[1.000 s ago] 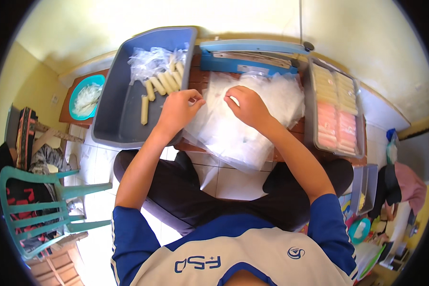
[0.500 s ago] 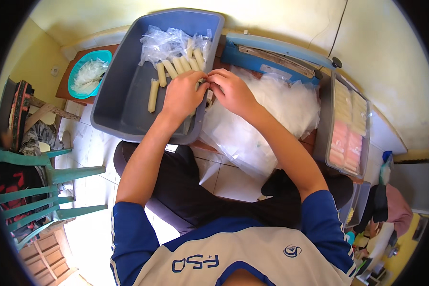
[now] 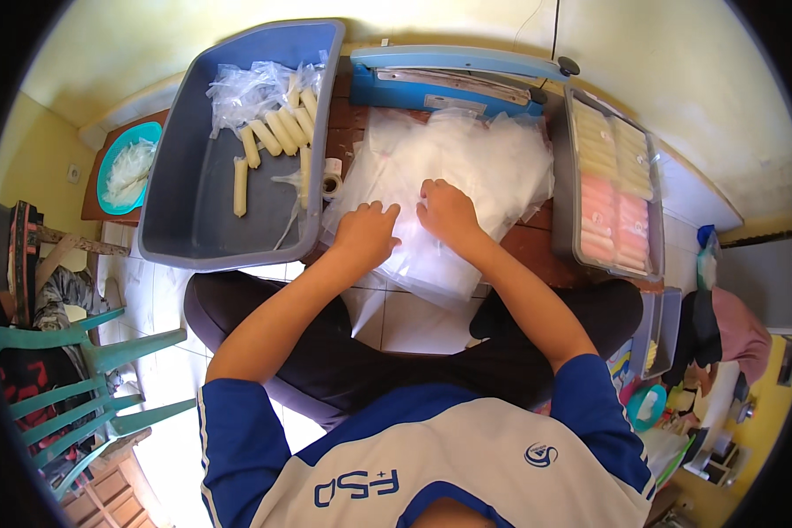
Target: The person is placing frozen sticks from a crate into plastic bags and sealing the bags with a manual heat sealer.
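My left hand is over the near left part of a pile of clear plastic bags, fingers spread and holding nothing that I can see. Close beside it, my right hand is at the middle of the pile, with thumb and fingers apart. Whether either hand lifts a bag does not show. To the left, a grey plastic bin holds several pale yellow sticks and crumpled clear wrappers. One stick lies along the bin's right wall, beside a loose plastic strip.
A blue impulse sealer stands behind the bags. A roll of tape sits beside the bin. At the right is a grey tray of packed yellow and pink sticks. A turquoise basket and green chair are on the left.
Both hands have left the bin's right edge and come nearer, over the bags. A stick now lies by the bin's right wall. The whole view has shifted, so the bin appears farther left.
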Demonstrator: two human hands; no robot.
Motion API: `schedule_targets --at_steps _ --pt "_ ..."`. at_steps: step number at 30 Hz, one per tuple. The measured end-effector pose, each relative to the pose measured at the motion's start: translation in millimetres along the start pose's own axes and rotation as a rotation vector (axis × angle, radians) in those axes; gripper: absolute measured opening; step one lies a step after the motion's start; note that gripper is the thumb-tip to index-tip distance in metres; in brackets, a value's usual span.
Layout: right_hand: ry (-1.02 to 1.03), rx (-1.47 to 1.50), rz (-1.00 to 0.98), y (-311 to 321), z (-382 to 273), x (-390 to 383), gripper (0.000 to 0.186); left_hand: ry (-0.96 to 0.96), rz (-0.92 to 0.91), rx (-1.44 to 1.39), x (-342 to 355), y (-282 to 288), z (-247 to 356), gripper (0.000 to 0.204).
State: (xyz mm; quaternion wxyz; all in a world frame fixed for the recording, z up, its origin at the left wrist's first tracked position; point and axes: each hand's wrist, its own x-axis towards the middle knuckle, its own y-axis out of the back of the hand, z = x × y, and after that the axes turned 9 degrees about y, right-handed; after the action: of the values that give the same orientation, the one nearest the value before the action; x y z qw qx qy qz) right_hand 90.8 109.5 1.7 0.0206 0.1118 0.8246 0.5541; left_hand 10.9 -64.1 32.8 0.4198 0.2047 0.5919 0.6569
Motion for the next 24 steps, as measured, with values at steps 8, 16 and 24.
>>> schedule_targets --at_steps 8,16,24 --pt "-0.189 0.557 0.254 16.3 37.4 1.1 0.019 -0.008 0.244 0.087 5.7 -28.4 0.4 0.056" --pt "-0.500 1.144 0.172 19.8 58.2 -13.5 0.020 -0.037 0.249 0.010 8.9 -28.5 -0.9 0.041" --pt "-0.441 0.831 0.280 13.6 57.6 -15.7 0.038 -0.304 0.342 -0.318 17.8 -27.3 1.9 0.062"
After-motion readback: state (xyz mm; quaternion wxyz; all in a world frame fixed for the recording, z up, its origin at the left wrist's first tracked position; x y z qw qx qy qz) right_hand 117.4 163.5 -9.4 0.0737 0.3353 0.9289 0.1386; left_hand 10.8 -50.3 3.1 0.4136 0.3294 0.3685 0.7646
